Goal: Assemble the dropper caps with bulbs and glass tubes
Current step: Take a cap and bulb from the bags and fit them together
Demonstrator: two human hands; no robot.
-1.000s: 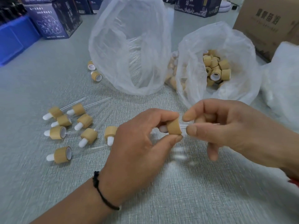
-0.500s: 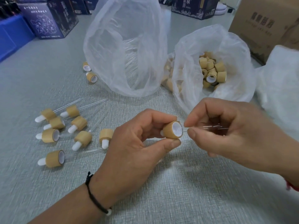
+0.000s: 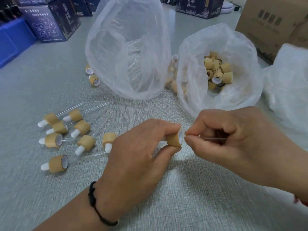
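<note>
grey woven matting (image 3: 183, 205) covers the work surface, with dark printed cartons (image 3: 50, 25) and a brown cardboard box (image 3: 273, 22) standing behind two open plastic bags: the bag of glass tubes (image 3: 128, 52) on the left and the bag of loose bamboo caps (image 3: 216, 70) just beside it on the right. finished droppers (image 3: 66, 135) lie in a loose cluster on the mat, well to the left of the hands. the person's left hand (image 3: 138, 157) grips a bamboo dropper cap (image 3: 175, 139) between thumb and fingers, its white-lined open end turned toward the other hand, while the right hand (image 3: 233, 140) pinches a thin glass tube (image 3: 210, 138) between thumb and forefinger close to the tip, which sits right at the cap's mouth. the step appears to be seating the tube in the bulb's socket inside the cap (the bulb itself is mostly hidden behind the left fingers). done well, it likely wants the tube held dead in line with the cap's axis and pressed straight, since a skewed push could snap the glass; gripping near the tip, as here, should limit bending. both wrists hover above the mat, knuckles up, the remaining right fingers curled over the tube's length.
</note>
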